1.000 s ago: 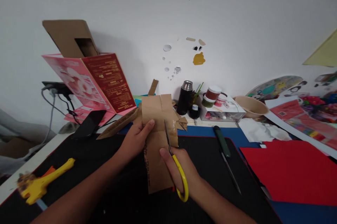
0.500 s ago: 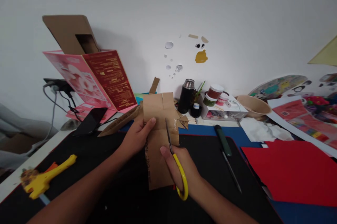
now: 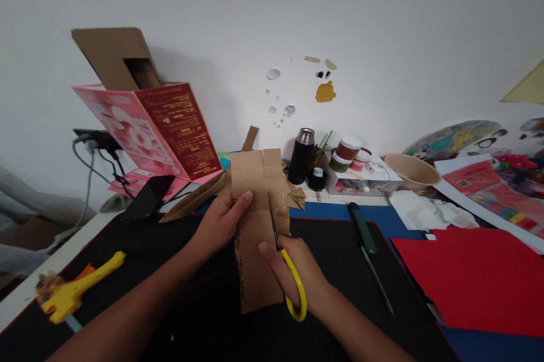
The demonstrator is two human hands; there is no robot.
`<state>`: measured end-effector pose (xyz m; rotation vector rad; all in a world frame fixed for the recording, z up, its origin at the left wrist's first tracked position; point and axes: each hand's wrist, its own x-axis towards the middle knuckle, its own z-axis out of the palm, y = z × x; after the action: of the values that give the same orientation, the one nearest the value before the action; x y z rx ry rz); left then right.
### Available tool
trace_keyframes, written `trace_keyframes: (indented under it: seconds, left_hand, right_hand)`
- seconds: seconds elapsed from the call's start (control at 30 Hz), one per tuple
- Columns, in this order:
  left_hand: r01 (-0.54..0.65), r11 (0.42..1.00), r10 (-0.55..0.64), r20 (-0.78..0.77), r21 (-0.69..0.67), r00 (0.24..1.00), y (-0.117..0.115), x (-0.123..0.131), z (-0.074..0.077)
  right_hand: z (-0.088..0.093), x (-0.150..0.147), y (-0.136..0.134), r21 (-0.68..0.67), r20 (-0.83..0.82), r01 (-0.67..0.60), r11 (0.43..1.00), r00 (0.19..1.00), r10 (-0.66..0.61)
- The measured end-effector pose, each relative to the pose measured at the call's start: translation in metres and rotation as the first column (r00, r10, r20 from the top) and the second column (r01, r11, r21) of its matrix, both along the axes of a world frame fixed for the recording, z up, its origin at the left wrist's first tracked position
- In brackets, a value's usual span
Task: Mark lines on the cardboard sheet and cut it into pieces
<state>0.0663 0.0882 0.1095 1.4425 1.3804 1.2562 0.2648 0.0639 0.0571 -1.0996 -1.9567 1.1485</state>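
My left hand [image 3: 221,219] pinches the left edge of a long brown cardboard piece [image 3: 257,271], thumb on its face and fingers behind. A short slit shows near the cardboard's top edge, and printed characters run down its left side. In my right hand [image 3: 304,271] are yellow-handled scissors [image 3: 298,285], the thumb bent over a handle loop. One dark blade lies in front of the cardboard, pointing up towards its middle; the other is hidden behind it. The cardboard is held up over a black mat [image 3: 204,294].
A green-handled tool with a pointed shaft [image 3: 363,231] and red paper [image 3: 476,277] lie to the right. On the left are a yellow glue gun [image 3: 80,288], a phone [image 3: 148,197] and a pink box [image 3: 174,130]. A black flask [image 3: 302,155] and paint jars [image 3: 347,149] stand along the wall.
Both hands, the cardboard and the scissors keep nearly the same place. The lower end of the cardboard sits slightly lower, and the whole view has shifted a little.
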Motion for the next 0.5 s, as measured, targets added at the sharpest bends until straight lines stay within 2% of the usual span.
trace_keyframes:
  seconds: [0.3,0.5]
  left_hand:
    - [0.003,1.0,-0.003,-0.019,-0.021,1.0,0.0,-0.004,0.0]
    - [0.068,0.995,-0.068,0.004,-0.073,0.998,-0.003,-0.001,0.002]
  right_hand:
    - [0.008,0.007,0.004,-0.021,-0.051,-0.126,0.992,0.991,0.125]
    - [0.015,0.008,0.003,-0.051,-0.102,-0.163,0.985,0.982,0.158]
